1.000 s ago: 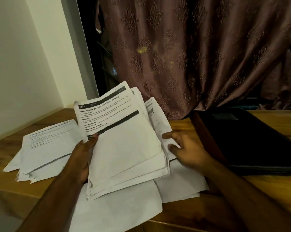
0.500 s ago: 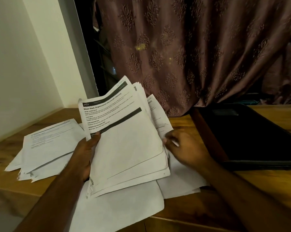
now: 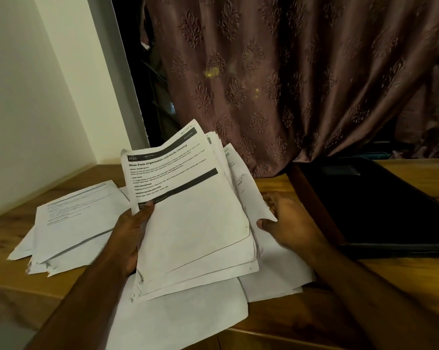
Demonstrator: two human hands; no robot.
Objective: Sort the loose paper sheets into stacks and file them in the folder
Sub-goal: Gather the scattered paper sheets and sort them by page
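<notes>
Left hand [image 3: 131, 231]: grips the left edge of a thick bundle of sheets [image 3: 195, 223], thumb laid across the printed front page, fingers hidden behind the paper.
Bundle of sheets: held tilted up off the counter [image 3: 276, 322], top page headed "Shoe Rack Organization and Insole Cleaning", lower edges fanned out unevenly.
Right hand [image 3: 286, 221]: at the right side of the bundle, thumb and fingers loosely curved around the edge of one sheet [image 3: 248, 188] that sticks out behind the bundle; whether it truly pinches that sheet I cannot tell.
Loose sheets under the bundle [image 3: 178, 314]: lie blank side up on the counter, one corner hanging over the front edge.
Left pile [image 3: 74, 223]: a separate heap of printed sheets lying flat on the counter, left of the left hand, edges ragged and not squared.
Folder [image 3: 380, 205]: dark, lying open and flat on the counter to the right of the right hand, near but apart from the papers.
Curtain [image 3: 289, 72]: brown patterned cloth hanging behind the counter, its hem touching the counter top.
Wall [image 3: 36, 97]: pale, at the left.
</notes>
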